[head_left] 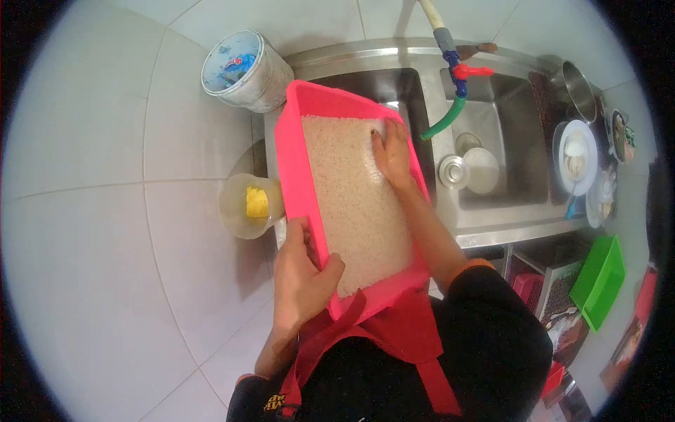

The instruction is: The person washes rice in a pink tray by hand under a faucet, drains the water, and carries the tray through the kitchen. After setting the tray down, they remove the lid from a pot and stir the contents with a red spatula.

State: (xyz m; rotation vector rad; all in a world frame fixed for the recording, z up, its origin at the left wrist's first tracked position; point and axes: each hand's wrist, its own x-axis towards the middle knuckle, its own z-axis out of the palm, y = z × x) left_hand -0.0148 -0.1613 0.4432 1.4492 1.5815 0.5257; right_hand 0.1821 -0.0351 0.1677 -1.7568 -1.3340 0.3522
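Note:
A pink rectangular plastic tub rests at the left part of the sink, its near end against the red apron. Pale grains that look like rice fill much of it. My left hand is closed around the tub's left wall near the front, thumb over the rim. Inside the tub's far right part, my right hand lies on the grains with thumb and fingers apart; the fingertips are partly hidden.
A white bucket and a translucent cup with something yellow stand left of the tub. A red-handled tap with a green hose hangs over the steel sink. Plates and a metal pot are at right.

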